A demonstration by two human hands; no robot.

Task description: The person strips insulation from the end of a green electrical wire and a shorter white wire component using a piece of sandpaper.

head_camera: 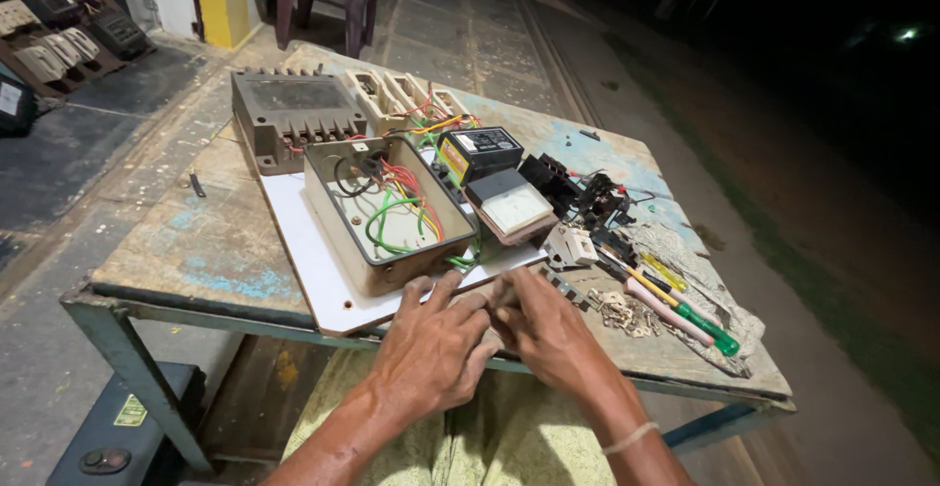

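Both hands met at the near edge of the white board (313, 271), the left hand (431, 344) spread flat with fingers loose, the right hand (543, 329) curled beside it; whether it pinched anything I could not tell. Just beyond stood the open box (387, 217) of coloured wires, screwdrivers (676, 305) lying to the right on the worn table (196, 241).

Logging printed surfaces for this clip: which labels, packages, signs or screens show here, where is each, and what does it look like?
Black module behind the open box: white rectangular label on top, yellow strip on its side.
White square panel on a brown block, right of the box: too blurred to tell whether printed.
Black case on the floor, lower left: small yellow-green sticker.
No screens visible; both hands meet at the table's near edge.
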